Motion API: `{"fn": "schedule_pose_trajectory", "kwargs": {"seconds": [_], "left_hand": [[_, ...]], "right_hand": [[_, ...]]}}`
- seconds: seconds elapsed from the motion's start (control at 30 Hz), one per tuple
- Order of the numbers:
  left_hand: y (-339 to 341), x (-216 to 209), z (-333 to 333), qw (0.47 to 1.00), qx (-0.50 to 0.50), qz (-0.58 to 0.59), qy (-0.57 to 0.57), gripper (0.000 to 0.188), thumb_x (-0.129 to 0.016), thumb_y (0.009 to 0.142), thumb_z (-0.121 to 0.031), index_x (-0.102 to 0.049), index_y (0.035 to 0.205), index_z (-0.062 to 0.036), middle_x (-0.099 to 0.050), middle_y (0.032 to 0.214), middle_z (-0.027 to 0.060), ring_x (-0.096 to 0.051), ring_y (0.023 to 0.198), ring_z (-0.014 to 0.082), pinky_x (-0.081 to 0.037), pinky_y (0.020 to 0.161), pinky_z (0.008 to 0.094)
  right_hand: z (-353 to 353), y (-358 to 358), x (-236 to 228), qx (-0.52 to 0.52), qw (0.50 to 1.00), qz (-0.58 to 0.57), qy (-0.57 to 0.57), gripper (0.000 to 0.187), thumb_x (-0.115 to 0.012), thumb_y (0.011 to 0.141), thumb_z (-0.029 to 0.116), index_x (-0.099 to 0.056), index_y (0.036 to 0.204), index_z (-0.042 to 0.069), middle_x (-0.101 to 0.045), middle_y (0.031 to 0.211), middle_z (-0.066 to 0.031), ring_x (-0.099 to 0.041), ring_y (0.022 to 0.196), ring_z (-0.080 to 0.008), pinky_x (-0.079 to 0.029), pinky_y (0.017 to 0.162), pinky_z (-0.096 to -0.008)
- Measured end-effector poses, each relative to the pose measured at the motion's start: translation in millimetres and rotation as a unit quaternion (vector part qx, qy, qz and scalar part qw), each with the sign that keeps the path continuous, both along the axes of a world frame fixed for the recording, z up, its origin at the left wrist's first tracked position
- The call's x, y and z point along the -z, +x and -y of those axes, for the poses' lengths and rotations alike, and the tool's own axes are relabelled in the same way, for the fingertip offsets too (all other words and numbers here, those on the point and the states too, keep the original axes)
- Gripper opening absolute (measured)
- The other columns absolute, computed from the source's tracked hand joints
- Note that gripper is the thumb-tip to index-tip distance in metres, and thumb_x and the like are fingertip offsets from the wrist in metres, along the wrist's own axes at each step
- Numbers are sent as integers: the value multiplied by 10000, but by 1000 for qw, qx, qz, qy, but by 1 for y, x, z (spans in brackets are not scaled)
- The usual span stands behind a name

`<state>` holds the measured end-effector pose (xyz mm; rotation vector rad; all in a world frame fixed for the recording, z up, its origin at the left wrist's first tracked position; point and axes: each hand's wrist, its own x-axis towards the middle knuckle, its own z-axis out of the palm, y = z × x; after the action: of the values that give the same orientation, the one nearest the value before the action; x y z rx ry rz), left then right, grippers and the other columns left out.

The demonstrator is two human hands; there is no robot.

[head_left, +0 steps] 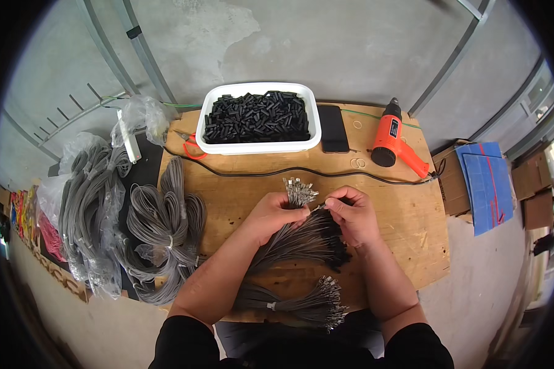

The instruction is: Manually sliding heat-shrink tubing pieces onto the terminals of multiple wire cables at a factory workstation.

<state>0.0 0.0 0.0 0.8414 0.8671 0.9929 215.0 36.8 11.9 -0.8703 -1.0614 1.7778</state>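
My left hand (276,215) is closed round a bundle of thin grey cables, whose silver metal terminals (300,192) stick up above the fingers. Beside it, my right hand (354,216) pinches a small black sleeve (326,205) at the end of one cable; the fingers partly hide it. Below both hands, grey cables (295,243) fan out to the right and end in black sleeves (336,249). Closer to me lies another tied cable bundle (289,302), its bare metal terminals pointing right.
Behind my hands stand a white tub (261,147) of black sleeves, a black phone (333,129) and an orange heat gun (391,138). A black cord (277,174) crosses the wooden table (406,246). Red-handled pliers (192,147) and coiled grey cables (160,221) lie left.
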Motion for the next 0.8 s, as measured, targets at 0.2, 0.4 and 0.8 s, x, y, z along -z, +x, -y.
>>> {"fn": "schedule_pose_trajectory", "kwargs": {"seconds": [0.2, 0.4, 0.8], "left_hand": [[-3, -4, 0, 999, -3, -29, 18, 107, -716, 864, -86, -676, 888, 10, -630, 742, 22, -569, 663, 91, -447, 620, 238], [-1, 0, 1, 998, -7, -58, 20, 109, -719, 860, -96, -684, 884, 4, -632, 739, 7, -561, 661, 74, -436, 609, 228], [0, 3, 1, 997, -4, -66, 33, 149, -738, 855, -122, -688, 908, 8, -643, 754, 12, -568, 675, 71, -441, 618, 220]], "right_hand": [[0, -4, -1, -1, 1000, -16, -12, 68, -690, 919, 58, -657, 937, 1, -670, 802, -43, -436, 556, -40, -333, 493, -186], [1, 1, -4, -38, 988, -100, -110, 131, -653, 959, 120, -646, 958, -10, -673, 807, -74, -453, 568, -62, -359, 504, -182], [1, 1, -3, -61, 991, -67, -100, 111, -656, 954, 111, -641, 978, 3, -672, 801, -66, -453, 563, -63, -363, 505, -179]]}}
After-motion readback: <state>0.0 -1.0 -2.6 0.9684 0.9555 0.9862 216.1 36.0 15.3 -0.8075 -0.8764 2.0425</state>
